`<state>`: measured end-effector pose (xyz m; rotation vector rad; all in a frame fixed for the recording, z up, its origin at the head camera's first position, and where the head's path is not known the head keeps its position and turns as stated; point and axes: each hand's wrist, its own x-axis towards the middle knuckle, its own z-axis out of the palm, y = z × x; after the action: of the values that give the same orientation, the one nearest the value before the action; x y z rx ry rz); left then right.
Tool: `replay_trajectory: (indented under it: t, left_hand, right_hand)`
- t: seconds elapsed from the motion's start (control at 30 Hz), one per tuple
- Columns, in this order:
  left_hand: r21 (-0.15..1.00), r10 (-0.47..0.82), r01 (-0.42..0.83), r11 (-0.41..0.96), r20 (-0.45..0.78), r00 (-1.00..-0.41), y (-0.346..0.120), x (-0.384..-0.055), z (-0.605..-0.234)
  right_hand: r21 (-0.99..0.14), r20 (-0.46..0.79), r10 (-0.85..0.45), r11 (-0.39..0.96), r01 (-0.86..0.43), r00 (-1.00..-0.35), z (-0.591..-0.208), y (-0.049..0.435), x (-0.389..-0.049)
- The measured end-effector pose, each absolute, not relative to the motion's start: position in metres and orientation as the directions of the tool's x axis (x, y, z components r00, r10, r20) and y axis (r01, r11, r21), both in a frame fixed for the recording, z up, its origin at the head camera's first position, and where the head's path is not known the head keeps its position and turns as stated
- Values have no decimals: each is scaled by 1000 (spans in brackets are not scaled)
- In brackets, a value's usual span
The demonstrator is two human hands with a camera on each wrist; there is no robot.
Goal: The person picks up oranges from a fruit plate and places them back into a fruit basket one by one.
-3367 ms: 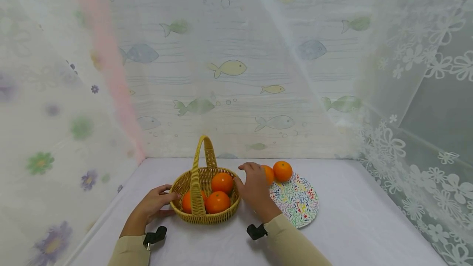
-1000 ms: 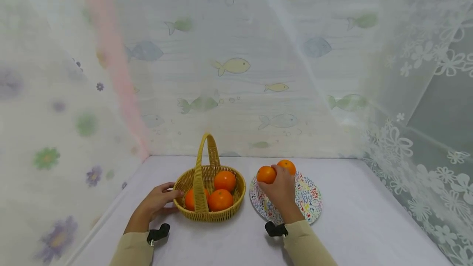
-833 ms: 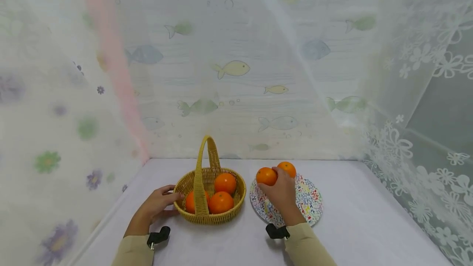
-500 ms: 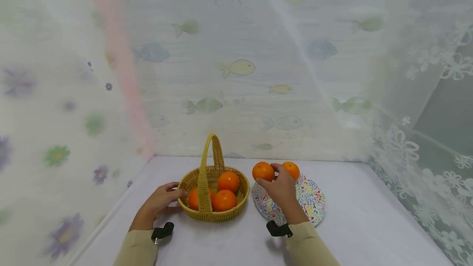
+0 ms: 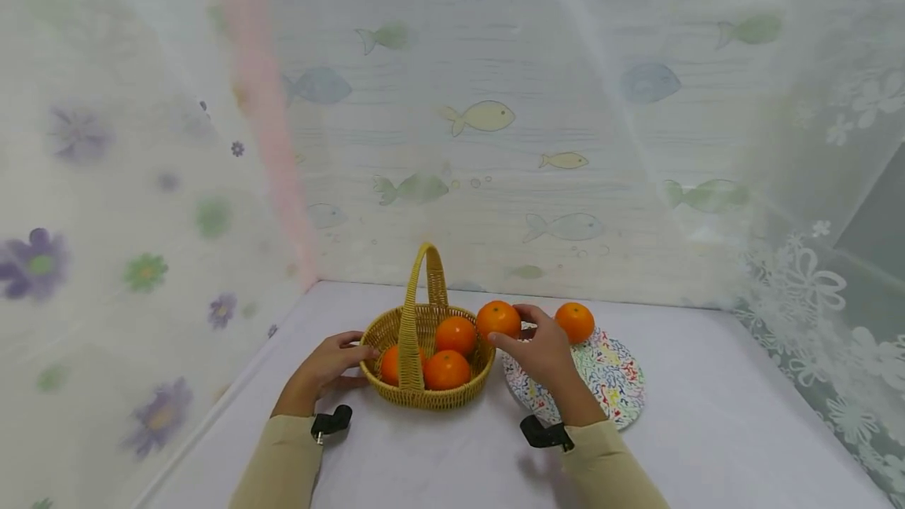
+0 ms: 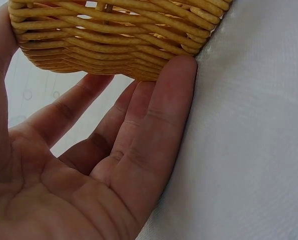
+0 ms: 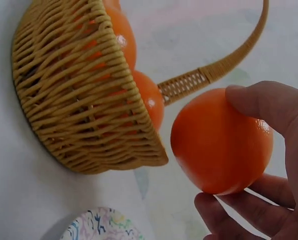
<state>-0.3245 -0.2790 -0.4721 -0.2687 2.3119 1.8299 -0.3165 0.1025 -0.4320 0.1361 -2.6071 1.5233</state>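
My right hand (image 5: pixel 543 346) holds an orange (image 5: pixel 498 321) between thumb and fingertips, up at the right rim of a yellow wicker basket (image 5: pixel 424 398). In the right wrist view this held orange (image 7: pixel 221 142) is raised beside the basket wall (image 7: pixel 83 100), level with its rim. Three other oranges (image 5: pixel 447 370) lie inside the basket, one partly hidden behind the tall handle. My left hand (image 5: pixel 331 366) grips the basket's left side, thumb over the rim. In the left wrist view its fingers (image 6: pixel 164 120) rest against the woven outside, low down near the cloth.
A round plate (image 5: pixel 615 383) with a colourful squiggle pattern lies right of the basket, partly behind my right forearm. One orange (image 5: pixel 574 323) sits at its far edge. White cloth (image 5: pixel 438 462) covers the table. Sheer curtains (image 5: pixel 481 203) with fish and flower prints hang around the back and sides.
My right hand has gone from beside the basket to the plate, taken hold of an orange there, lifted it and carried it left to the basket rim. My left hand has stayed on the basket.
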Motion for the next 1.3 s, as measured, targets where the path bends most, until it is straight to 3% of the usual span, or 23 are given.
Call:
replay_trajectory:
  t: [0.7,1.3]
  left_hand:
    - [930,-40,-250,268,-248,-968,-291,-316,-479]
    - [941,-7,-225,252,-231,-973,-283,-327,-479]
  right_hand:
    - [-794,234,-158,538,-282,-959,-447,63,-303]
    - [-692,302,-117,655,-302,-946,-455,61,-316]
